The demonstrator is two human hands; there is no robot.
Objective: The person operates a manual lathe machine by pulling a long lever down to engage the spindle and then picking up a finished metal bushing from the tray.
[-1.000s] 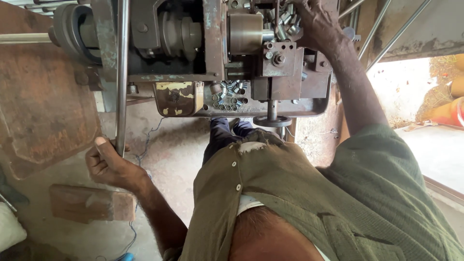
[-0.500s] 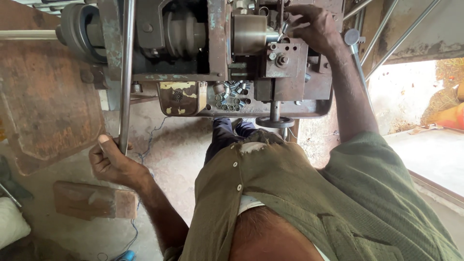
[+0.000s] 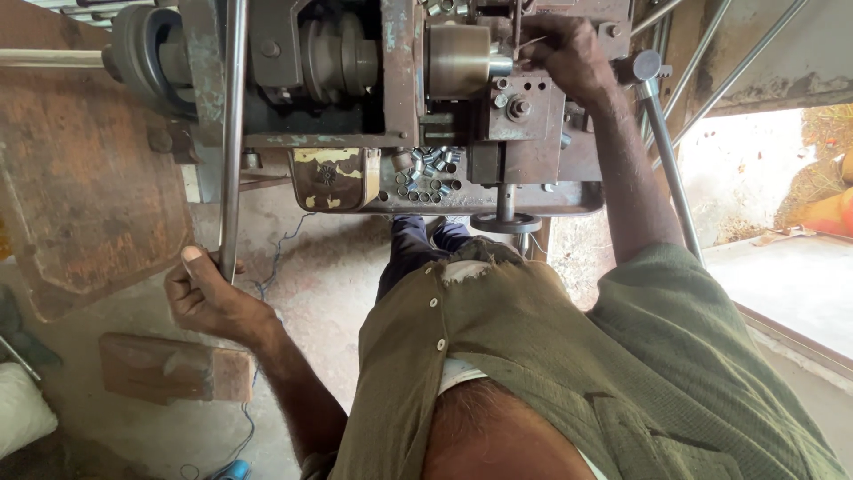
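1. At the lathe [image 3: 373, 98]: left hand [image 3: 209, 298] has its fingers curled tight round the long steel lever bar [image 3: 233, 133], thumb up against it.
2. Right hand [image 3: 569, 58] sits at the tool post, just beside the chuck [image 3: 458, 58]; fingers bunched, pinching a thin wire-like piece [image 3: 531, 42].
3. Risk: fingers touching close to the chuck — a slip could catch them.
4. Loose small metal parts [image 3: 425, 173] in the tray [image 3: 569, 203] below could spill if jolted.
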